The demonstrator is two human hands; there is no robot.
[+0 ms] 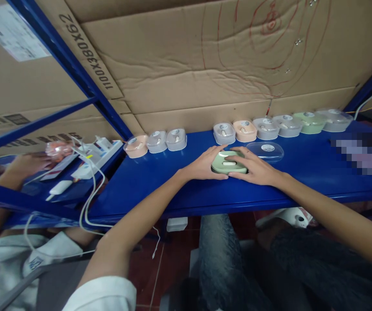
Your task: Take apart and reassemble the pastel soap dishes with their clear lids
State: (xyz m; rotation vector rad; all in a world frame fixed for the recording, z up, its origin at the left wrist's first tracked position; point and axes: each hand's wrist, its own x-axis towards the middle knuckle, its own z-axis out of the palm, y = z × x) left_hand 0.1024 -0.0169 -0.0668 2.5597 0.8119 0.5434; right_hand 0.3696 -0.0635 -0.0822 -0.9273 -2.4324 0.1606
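A small light-green plastic box [221, 161] with rounded corners and a white oblong piece on its top rests on the blue table in front of me. My left hand [201, 165] is wrapped round its left side, thumb along the near edge. From the right, my right hand [256, 166] grips the same box, its fingers reaching over the top and the thumb at the near edge. Just behind my right hand lies a clear plastic lid [266, 151] with a round pale label. The far side of the box is partly hidden by my fingers.
Along the back of the blue table [160, 185] stand lidded boxes: a peach box [136, 147] with two grey ones at left, and several grey, peach and green boxes [308, 123] at right. Another person's hand [27, 166] works beside white cables [92, 190] beyond the blue frame.
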